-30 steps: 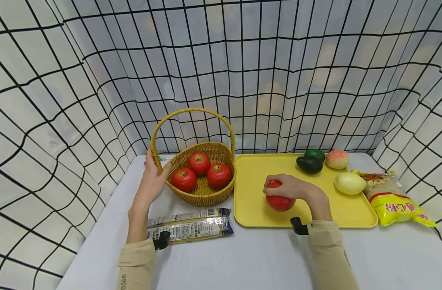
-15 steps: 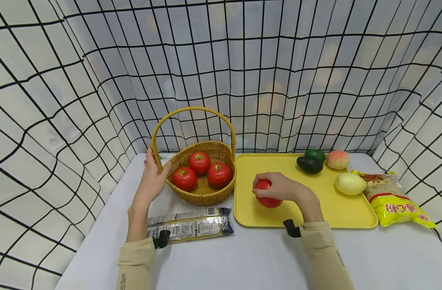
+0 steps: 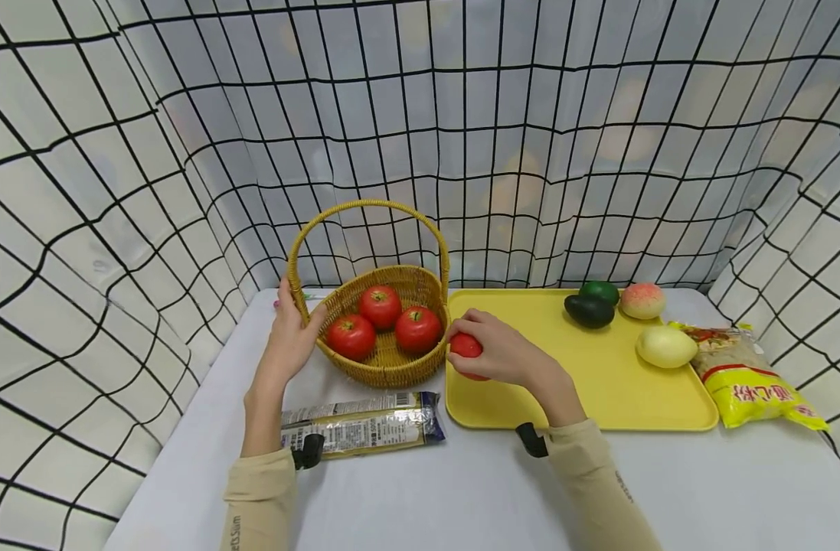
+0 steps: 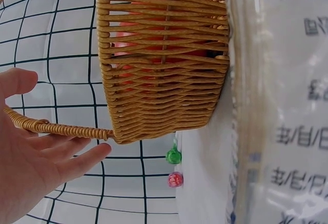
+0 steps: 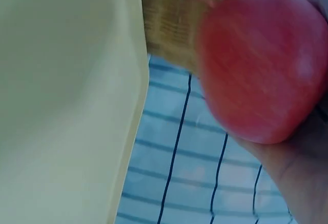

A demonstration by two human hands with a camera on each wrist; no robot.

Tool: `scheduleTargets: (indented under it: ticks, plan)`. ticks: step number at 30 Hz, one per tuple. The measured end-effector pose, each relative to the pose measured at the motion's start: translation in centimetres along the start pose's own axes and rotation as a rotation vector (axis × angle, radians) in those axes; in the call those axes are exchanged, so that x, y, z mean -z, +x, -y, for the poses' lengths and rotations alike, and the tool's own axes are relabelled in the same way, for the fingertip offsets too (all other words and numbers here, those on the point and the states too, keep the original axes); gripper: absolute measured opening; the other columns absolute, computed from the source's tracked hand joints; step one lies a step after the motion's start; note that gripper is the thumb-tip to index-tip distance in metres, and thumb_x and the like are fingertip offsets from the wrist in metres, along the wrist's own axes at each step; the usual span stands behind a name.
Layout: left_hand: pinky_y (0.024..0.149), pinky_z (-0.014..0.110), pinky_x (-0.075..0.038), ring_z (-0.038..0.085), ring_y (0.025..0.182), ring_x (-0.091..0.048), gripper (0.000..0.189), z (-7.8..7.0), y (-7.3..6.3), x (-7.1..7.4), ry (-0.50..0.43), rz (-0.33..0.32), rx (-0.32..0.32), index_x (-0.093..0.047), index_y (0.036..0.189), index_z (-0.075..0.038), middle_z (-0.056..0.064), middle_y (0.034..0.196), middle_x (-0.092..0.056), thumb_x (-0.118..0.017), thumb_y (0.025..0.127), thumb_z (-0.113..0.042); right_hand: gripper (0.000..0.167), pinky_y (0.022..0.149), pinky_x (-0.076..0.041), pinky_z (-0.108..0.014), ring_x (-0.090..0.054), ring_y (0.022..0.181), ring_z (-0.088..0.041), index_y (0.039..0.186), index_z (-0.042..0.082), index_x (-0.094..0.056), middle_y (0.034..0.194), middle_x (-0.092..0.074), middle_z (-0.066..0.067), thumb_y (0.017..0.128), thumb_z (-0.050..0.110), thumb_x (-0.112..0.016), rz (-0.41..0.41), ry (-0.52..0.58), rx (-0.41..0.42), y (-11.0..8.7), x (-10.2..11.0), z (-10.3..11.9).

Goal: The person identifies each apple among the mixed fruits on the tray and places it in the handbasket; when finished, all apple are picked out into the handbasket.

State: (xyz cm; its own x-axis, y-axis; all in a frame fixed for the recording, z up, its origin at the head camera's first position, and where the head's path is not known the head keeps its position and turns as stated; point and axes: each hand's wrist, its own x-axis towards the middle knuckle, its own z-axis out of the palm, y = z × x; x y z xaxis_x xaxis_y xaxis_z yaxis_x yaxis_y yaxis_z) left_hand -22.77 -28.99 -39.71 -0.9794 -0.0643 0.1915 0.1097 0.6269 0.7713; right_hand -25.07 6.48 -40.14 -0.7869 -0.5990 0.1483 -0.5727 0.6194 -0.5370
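My right hand [image 3: 505, 348] holds a red apple [image 3: 465, 346] from above, over the tray's left edge and close beside the basket's right rim. In the right wrist view the apple [image 5: 264, 65] sits clear of the yellow tray [image 5: 66, 96]. Three more red apples [image 3: 351, 337] lie inside the wicker basket [image 3: 385, 375], whose arched handle stands upright. My left hand [image 3: 289, 344] rests against the left foot of that handle [image 4: 72, 130]. Its fingers are extended along the handle and the thumb is spread away, as the left wrist view shows.
On the yellow tray [image 3: 523, 405] sit two dark green avocados [image 3: 589, 311], a peach [image 3: 642, 301] and a pale yellow fruit [image 3: 666, 347]. A yellow food bag [image 3: 757, 386] lies at the right. A long flat packet [image 3: 364, 425] lies before the basket. Netting [image 3: 488, 153] encloses the table.
My right hand has carried the apple leftward and up across the tray, from its middle to beside the basket. The left hand stays at the handle.
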Motion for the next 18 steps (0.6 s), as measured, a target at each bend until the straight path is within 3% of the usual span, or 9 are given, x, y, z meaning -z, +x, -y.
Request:
scheduleTargets:
  ticks: [4,9,11,14,18]
  plan:
    - [0.115,0.072,-0.03,0.055,0.149,-0.029,0.088,0.3,-0.5,0.5,0.01,-0.011,0.015,0.02,0.163,-0.012,0.038,0.164,-0.02,-0.044,0.108,-0.038,0.03,0.074,-0.053,-0.027,-0.056,0.1,-0.017,0.117,0.02,-0.065,0.114,-0.059,0.0,0.093,0.039,-0.066,-0.083,-0.095,0.052,2.0,-1.3,1.6]
    - [0.116,0.073,-0.028,0.056,0.15,-0.025,0.089,0.4,-0.8,0.9,0.014,-0.014,0.018,0.022,0.162,-0.013,0.037,0.165,-0.015,-0.043,0.108,-0.04,0.036,0.075,-0.048,-0.031,-0.054,0.095,-0.02,0.118,0.016,-0.057,0.11,-0.057,-0.003,0.093,0.041,-0.064,-0.127,-0.322,0.081,5.9,-1.1,3.2]
    - [0.117,0.073,-0.025,0.055,0.152,-0.022,0.09,0.2,-0.6,0.8,0.009,-0.012,0.012,0.023,0.162,-0.013,0.035,0.167,-0.011,-0.043,0.108,-0.041,0.039,0.079,-0.05,-0.036,-0.056,0.099,-0.022,0.121,0.016,-0.056,0.115,-0.058,-0.005,0.093,0.041,-0.065,-0.099,-0.395,0.071,7.7,-0.5,3.7]
    - [0.121,0.07,-0.022,0.053,0.155,-0.017,0.091,0.0,-0.3,0.4,0.003,-0.007,0.003,0.023,0.162,-0.011,0.033,0.169,-0.007,-0.044,0.108,-0.041,0.053,0.097,-0.053,-0.043,-0.057,0.119,-0.027,0.137,0.016,-0.054,0.132,-0.058,-0.008,0.093,0.043,-0.065,0.006,-0.462,0.055,10.3,0.2,4.5]
    - [0.123,0.068,-0.02,0.05,0.156,-0.016,0.09,-0.4,0.0,-0.5,0.002,-0.009,0.002,0.022,0.162,-0.011,0.031,0.169,-0.006,-0.045,0.108,-0.038,0.072,0.118,-0.042,-0.051,-0.047,0.144,-0.032,0.157,0.015,-0.041,0.156,-0.046,-0.013,0.096,0.046,-0.063,0.148,-0.489,0.025,13.2,0.5,4.9]
